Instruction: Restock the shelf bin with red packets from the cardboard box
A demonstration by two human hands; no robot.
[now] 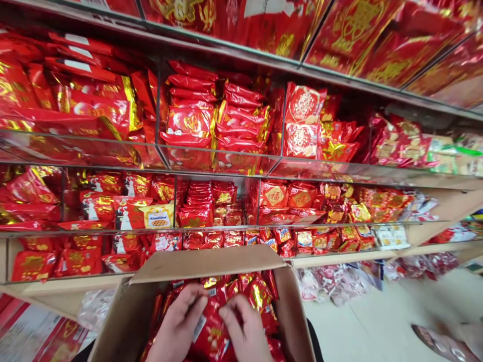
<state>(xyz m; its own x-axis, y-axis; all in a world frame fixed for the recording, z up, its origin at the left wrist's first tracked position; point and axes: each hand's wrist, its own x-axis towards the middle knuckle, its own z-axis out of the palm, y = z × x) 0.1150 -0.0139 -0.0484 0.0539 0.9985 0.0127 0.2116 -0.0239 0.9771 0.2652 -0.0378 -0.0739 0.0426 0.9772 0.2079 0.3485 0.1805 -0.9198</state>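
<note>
Cardboard box (206, 264) sits right under the camera, flaps open, stuffed with red-and-gold packets (260, 296), in front of big shelves (339, 259) crammed with more of the same. Both hands are down inside the box: left hand (180, 324) and right hand (247, 329), fingers curled, each gripping one side of the same red foil packet (213, 329) on top of the pile.

A glossy red foil packet (211, 329) with gold print and a white barcode label is gripped from both sides by the left hand (177, 327) and right hand (245, 332). It lies over a heap of similar red-and-gold packets (260, 296) filling an open brown cardboard box (124, 322), its flaps raised.
</note>
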